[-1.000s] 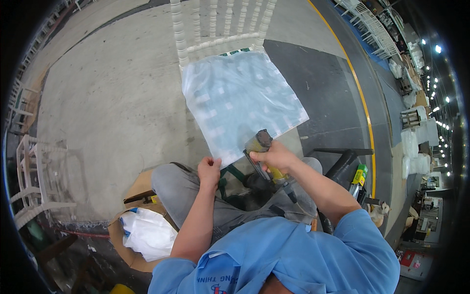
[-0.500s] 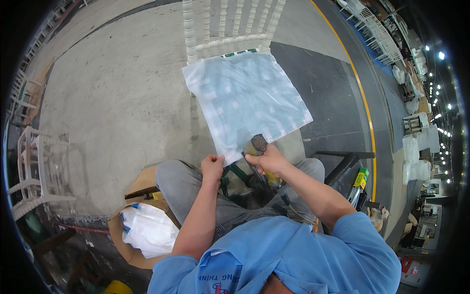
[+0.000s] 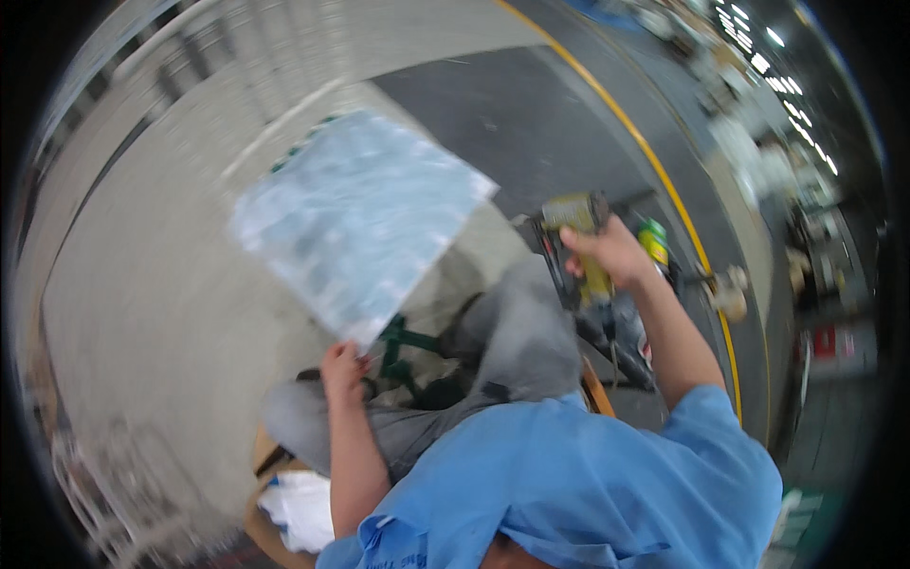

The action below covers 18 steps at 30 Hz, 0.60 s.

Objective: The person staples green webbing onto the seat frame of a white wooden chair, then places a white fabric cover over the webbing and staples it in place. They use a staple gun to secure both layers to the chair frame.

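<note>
My left hand point(image 3: 343, 365) grips the near corner of a flat square panel wrapped in pale blue-white film point(image 3: 355, 223), which tilts up off the concrete floor. My right hand point(image 3: 607, 254) is shut around the handle of a yellow and black power tool point(image 3: 578, 242), lifted to the right, clear of the panel. My grey-trousered knees point(image 3: 517, 341) sit between both hands. The picture is blurred by motion.
A green metal frame point(image 3: 398, 346) stands under the panel's near corner. A brown box with white bags point(image 3: 299, 507) lies at my lower left. A yellow floor line point(image 3: 682, 223) curves along the right, with a green can point(image 3: 654, 237) beside it. White racks point(image 3: 218, 76) stand beyond the panel.
My right hand has swung the tool away from the panel's near edge, out to the right. The view has turned, so the panel now sits left of centre. My left hand keeps its grip.
</note>
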Tool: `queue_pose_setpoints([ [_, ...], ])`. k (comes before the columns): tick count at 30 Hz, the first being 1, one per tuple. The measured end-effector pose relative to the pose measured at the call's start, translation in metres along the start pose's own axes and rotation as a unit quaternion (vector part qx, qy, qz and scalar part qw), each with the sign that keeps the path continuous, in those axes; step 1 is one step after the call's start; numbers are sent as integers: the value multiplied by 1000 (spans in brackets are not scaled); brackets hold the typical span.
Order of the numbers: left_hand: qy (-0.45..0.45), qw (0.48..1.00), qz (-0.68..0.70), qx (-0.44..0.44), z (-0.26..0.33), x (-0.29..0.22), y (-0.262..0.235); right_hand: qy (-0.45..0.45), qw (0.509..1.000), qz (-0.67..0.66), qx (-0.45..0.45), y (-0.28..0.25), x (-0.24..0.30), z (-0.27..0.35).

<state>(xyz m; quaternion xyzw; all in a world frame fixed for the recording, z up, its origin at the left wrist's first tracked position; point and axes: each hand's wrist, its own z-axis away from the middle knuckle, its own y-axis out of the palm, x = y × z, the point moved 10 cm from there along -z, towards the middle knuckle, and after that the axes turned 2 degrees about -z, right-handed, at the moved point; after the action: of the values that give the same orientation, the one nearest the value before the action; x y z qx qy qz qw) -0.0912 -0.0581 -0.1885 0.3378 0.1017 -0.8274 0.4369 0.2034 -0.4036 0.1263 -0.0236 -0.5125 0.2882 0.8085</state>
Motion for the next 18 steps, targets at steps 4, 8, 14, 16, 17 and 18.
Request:
queue_pose_setpoints([
  [4, -10, 998, -55, 18, -1, -3, 7, 27, 995, -1, -100, -146, -50, 0],
  [8, -15, 997, -69, 16, 0, -8, 14, 178, 977, -99, -65, -201, -178, -8],
  [14, -6, 989, -109, -98, 7, -23, -14, 298, 914, -271, -36, -197, -307, 3],
  [16, 136, 971, -66, -183, 0, -72, -32, 287, 920, -256, -74, -211, -317, 9],
  [17, 162, 967, -44, -194, -2, -88, -46, 278, 942, -170, -85, -217, -304, 0],
  [18, 187, 962, -46, -192, -10, -109, -39, 277, 949, -102, -109, -226, -302, 4],
])
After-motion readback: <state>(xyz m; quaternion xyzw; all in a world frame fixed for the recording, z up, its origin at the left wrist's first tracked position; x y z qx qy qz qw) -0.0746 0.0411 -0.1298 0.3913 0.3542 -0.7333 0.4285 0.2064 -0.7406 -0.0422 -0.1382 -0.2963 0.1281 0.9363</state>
